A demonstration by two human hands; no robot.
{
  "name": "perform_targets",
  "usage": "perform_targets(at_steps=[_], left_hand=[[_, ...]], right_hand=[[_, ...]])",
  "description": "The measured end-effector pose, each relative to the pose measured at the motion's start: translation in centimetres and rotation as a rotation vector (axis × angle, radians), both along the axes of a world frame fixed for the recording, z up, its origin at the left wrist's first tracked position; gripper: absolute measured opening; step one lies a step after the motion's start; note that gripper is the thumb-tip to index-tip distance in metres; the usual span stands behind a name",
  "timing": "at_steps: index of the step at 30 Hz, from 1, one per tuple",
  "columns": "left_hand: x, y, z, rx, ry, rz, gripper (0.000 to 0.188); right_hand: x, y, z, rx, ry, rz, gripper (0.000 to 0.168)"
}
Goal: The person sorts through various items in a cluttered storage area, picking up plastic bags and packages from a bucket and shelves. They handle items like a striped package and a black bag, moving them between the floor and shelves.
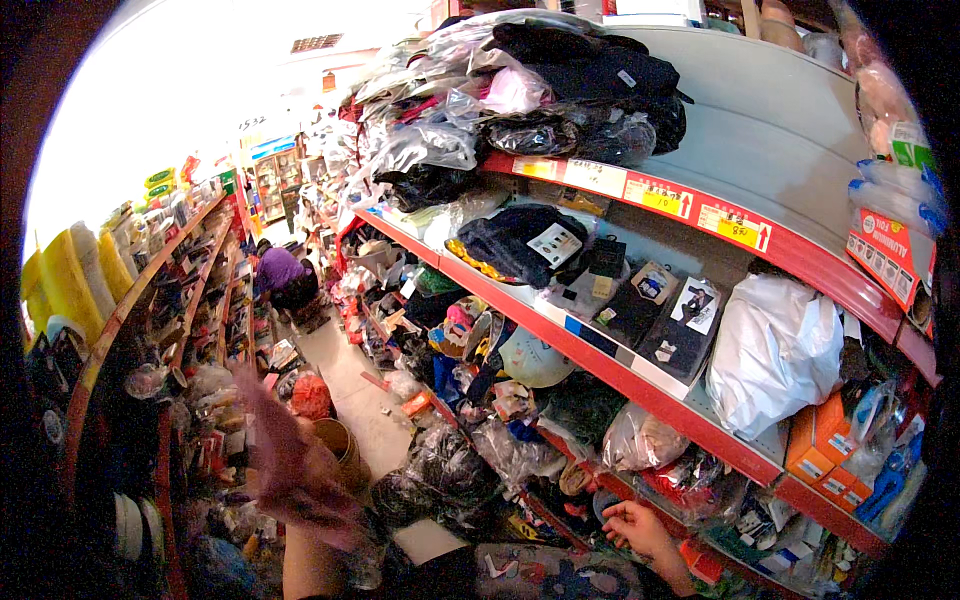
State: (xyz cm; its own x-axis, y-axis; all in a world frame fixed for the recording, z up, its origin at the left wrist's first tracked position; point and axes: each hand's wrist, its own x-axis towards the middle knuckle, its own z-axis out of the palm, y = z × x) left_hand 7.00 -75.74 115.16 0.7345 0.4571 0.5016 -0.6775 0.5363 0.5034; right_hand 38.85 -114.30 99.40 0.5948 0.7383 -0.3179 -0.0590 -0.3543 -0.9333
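Note:
A blurred mauve cloth (289,472) hangs from my raised left hand (319,444), which it largely covers. My left forearm comes up from the bottom edge beneath it. At the lower right my right hand (634,525) is held in front of the red edge of a low shelf, its fingers loosely bent with nothing seen in them. Near it lie clear plastic packs of clothing (646,439). Between my hands, black plastic-wrapped goods (439,476) lie in a heap on the floor, with a pale flat piece (427,541) in front.
To the right, red-edged shelves (555,330) carry packaged black garments (679,334), a white plastic bag (776,352) and orange boxes (821,442). More bagged clothing (525,90) is piled above. Crowded shelves (124,337) flank the aisle floor (352,382), where a person in purple (283,270) is low down.

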Motion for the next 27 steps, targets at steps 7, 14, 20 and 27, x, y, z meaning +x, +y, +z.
perform_targets(at_steps=[7, 14, 20, 27], left_hand=[[-0.3, 4.3, -2.8, 1.081, 0.304, 1.414, 0.024], [1.8, 2.0, -2.8, 1.453, 1.301, 1.115, 0.02], [2.3, 1.2, -3.1, 1.165, 0.952, 1.056, 0.033], [-0.4, 2.9, 0.0, 0.01, -0.321, -0.118, 0.037]], right_hand=[[0.4, -0.1, -0.5, 0.008, -0.036, 0.047, 0.025], [0.7, -0.4, -0.8, 0.0, -0.035, 0.021, 0.025], [0.5, -0.4, -1.5, -0.008, -0.023, 0.029, 0.027], [-0.1, -0.4, -1.0, 0.006, -0.054, 0.025, 0.026]])
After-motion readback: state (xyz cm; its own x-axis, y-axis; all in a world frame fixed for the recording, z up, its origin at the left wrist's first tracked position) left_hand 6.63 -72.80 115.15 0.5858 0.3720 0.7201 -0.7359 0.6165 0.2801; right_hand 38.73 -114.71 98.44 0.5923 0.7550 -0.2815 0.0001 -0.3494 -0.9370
